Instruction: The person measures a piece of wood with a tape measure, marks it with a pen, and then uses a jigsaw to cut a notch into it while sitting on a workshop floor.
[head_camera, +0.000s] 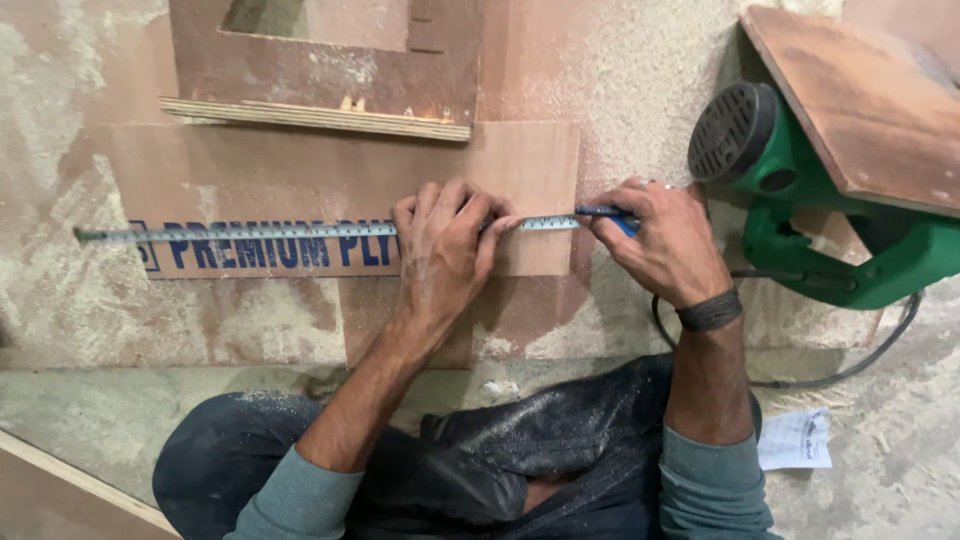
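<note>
I look down on a sawdust-covered floor (620, 70), and the biggest thing on it is the plywood sheet (300, 180), a reddish-brown board lying flat with blue printing along its near edge. Its long axis runs left to right. Far from me, a second plywood piece (320, 70) with a rectangular cut-out overlaps it. To the right lies a green power saw (840, 250), its round black vent facing me, with a small board (860, 100) resting on top and a dark cable trailing nearer.

Across the sheet I see the tape measure blade (250, 234) stretched flat, long axis left to right, its hooked end pointing left past the sheet's left edge and its other end at the sheet's right edge. My left hand (445, 250) presses it down near the middle, fingers spread flat on blade and wood, clasping nothing. My right hand (665, 240), a dark band on its wrist, is pinched shut around a blue pen (605, 213) whose tip points left, touching the tape's right end.
</note>
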